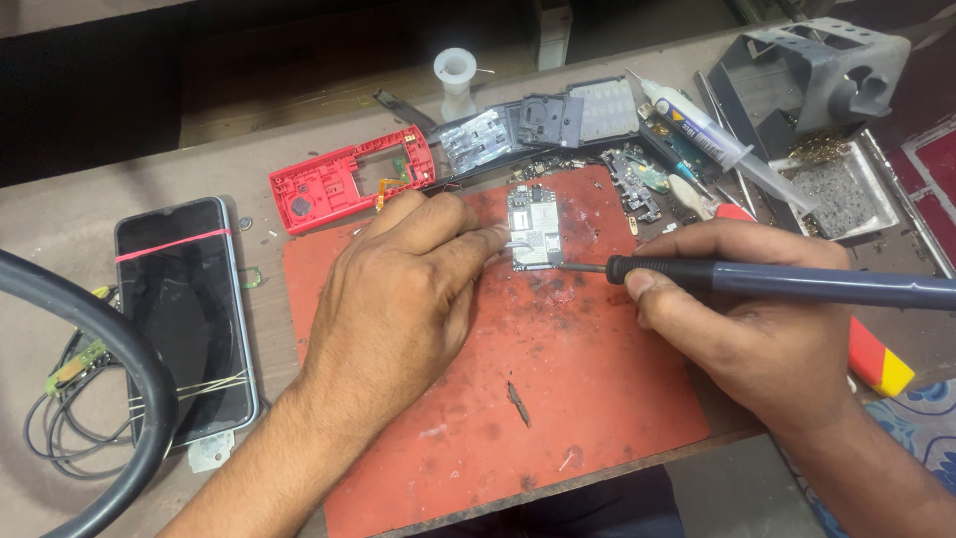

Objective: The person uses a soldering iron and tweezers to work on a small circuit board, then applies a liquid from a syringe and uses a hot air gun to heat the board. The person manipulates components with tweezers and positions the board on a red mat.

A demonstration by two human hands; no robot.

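A small silver circuit board (534,227) lies on a stained red work mat (558,399). My left hand (398,289) rests on the mat beside the board, its fingers pinching a thin wire or tweezer tip at the board's left edge. In my right hand (757,319) is a dark soldering iron (797,284), held like a pen, its metal tip touching the board's lower right corner.
A red phone frame (349,179), grey phone shells (543,125), a white spool (455,75) and a syringe tube (717,139) lie behind the mat. A black smartphone (184,319) with a rubber band lies at the left, near a thick black hose (119,399). A metal iron stand (827,70) is back right.
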